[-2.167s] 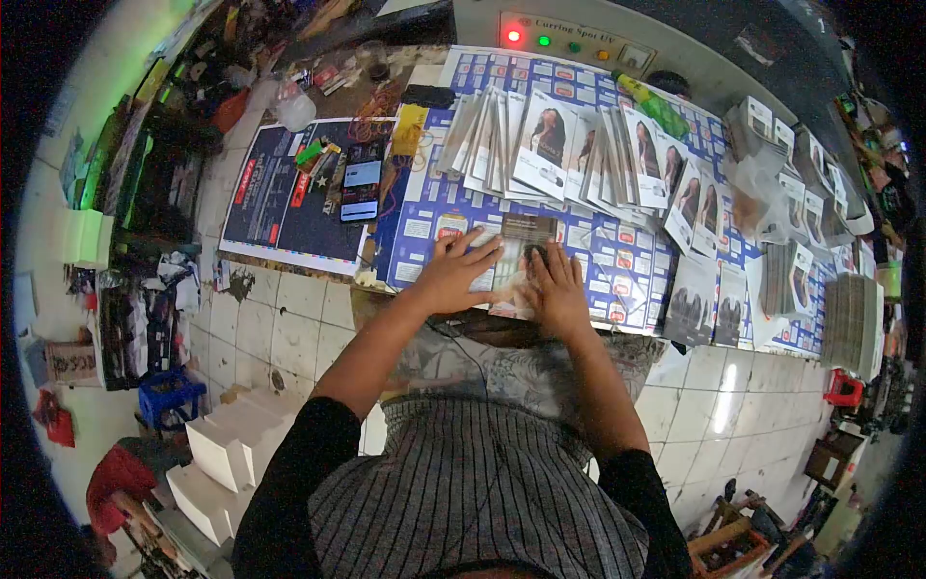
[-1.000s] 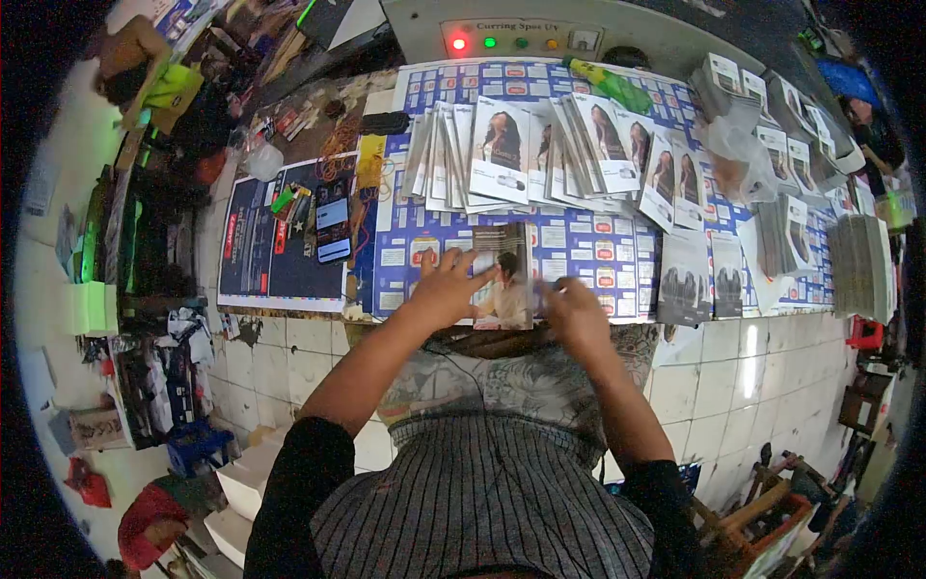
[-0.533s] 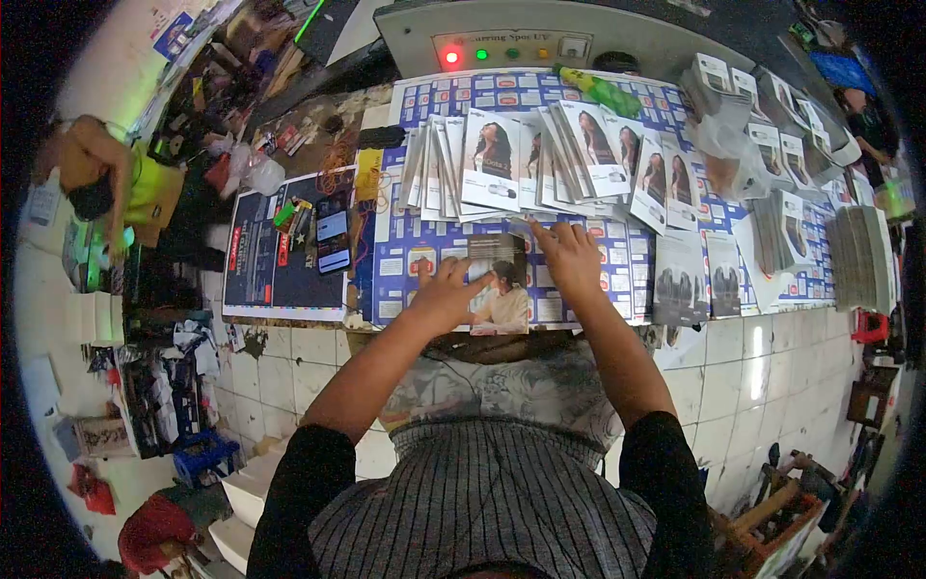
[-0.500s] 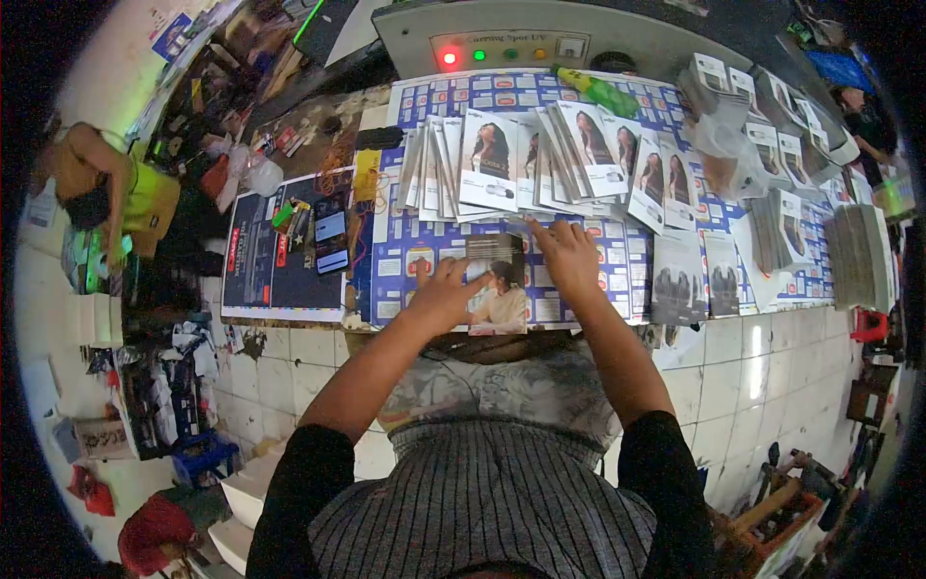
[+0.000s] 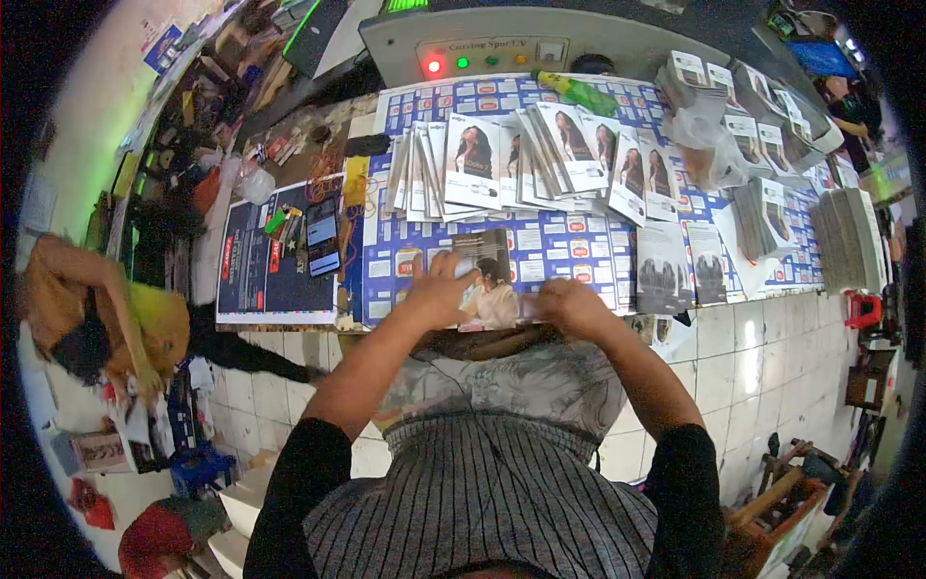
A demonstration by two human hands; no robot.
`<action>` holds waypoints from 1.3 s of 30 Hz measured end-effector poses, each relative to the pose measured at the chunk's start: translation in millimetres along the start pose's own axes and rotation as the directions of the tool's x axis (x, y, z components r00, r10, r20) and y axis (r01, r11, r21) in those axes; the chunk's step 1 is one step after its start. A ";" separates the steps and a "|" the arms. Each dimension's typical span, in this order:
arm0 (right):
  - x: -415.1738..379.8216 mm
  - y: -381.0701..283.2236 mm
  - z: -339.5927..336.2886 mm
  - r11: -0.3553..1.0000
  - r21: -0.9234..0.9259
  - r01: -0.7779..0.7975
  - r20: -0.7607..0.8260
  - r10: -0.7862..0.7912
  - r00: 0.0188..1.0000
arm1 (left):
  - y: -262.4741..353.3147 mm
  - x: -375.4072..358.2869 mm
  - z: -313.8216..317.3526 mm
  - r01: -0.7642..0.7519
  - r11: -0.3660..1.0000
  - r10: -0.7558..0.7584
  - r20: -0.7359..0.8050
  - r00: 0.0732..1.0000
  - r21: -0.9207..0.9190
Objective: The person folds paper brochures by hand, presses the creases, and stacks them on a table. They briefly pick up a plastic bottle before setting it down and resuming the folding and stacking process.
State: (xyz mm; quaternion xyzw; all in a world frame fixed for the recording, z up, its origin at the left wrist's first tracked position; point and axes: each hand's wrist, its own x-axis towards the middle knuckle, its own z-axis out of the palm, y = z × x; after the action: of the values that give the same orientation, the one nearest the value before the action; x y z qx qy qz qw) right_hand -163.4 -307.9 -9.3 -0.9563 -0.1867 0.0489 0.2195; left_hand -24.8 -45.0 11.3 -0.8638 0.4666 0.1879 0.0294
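Person at bench (image 5: 359,124), L hand (image 5: 439,294) on a photo leaflet (image 5: 495,299) near the front edge, fingers loosely spread over its L side, not closed round anything. R hand (image 5: 576,307) is just beside the leaflet's R edge, fingers blurred & part-curled; can't tell if they hold anything. Leaflet lies flat on a blue printed sheet (image 5: 590,249). Behind it, a fanned row of white brochures (image 5: 473,174); to R, grey leaflets (image 5: 663,270) & a brochure stack (image 5: 767,220). At L, phone (image 5: 324,259) w/ lit screen on dark poster (image 5: 253,261). Co-worker (image 5: 159,323) bends, far L.
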 end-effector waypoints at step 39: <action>-56.0 -73.4 -13.0 0.582 0.676 -0.451 -0.432 0.810 0.397 | 83.7 0.1 8.4 -0.317 0.092 -0.075 -0.324 0.943 -0.944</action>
State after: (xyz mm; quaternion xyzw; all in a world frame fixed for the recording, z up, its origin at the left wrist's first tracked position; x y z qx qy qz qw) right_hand -237.6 -273.1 35.2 -0.8083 0.3215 -0.1976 0.4521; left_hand -95.6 -90.4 13.9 -0.6337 0.2889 0.3240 -0.6403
